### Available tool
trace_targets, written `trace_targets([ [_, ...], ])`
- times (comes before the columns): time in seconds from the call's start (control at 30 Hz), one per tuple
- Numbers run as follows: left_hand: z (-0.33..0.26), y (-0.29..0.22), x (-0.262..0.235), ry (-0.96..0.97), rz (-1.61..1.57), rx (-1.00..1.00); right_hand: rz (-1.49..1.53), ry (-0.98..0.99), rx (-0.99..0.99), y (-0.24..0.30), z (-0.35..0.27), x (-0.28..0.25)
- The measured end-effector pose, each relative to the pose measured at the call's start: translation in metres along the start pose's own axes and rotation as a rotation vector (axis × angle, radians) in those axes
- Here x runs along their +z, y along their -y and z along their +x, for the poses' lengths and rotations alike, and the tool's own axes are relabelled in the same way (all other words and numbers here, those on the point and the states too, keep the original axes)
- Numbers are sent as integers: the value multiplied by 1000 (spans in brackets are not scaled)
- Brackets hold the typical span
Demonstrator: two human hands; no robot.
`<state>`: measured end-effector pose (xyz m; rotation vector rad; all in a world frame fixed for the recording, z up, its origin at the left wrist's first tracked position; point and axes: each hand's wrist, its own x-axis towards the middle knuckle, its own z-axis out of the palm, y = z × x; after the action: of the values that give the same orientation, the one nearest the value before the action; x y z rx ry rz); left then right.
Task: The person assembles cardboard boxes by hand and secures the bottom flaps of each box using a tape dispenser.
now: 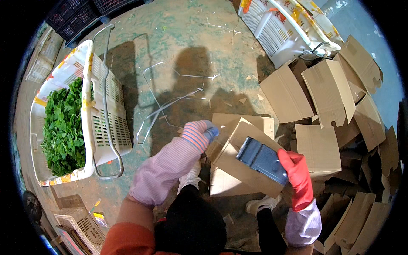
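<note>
Tape dispenser: the dark blue tape dispenser (261,159) lies across the face of the upper carton (227,160), its toothed edge (241,148) toward the left.
Right hand: the right hand (296,176), in a red glove, is closed around the dispenser's near end; a firm and level hold seems best.
Left hand: the left hand (199,134), in a striped glove, is at the carton's left corner with bent fingers; I cannot tell if it pinches.
Hands: apart, with the dispenser's teeth between them, so the left fingers should be well clear of this edge.
Support: the carton sits askew over a lower carton (229,182); I would steady it first, then draw straight with even pressure.
Floor: white straps (157,108) lie ahead; better not to step there.
</note>
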<state>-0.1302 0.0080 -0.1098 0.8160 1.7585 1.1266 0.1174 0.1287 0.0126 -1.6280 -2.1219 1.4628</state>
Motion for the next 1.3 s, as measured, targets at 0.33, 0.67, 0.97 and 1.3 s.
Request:
trace_targets([
  [0.33, 41, 72, 35, 15, 339, -29, -49, -47, 98, 21, 5, 16],
  [0.67, 28, 25, 38, 237, 443, -483, 40, -88, 87, 18, 7, 19],
  [0.97, -16, -3, 23, 300, 663, 607, 1, -61, 107, 22, 8, 16],
  [1.3, -23, -41, 14, 409, 1031, 629, 40, 271, 202, -7, -11, -33],
])
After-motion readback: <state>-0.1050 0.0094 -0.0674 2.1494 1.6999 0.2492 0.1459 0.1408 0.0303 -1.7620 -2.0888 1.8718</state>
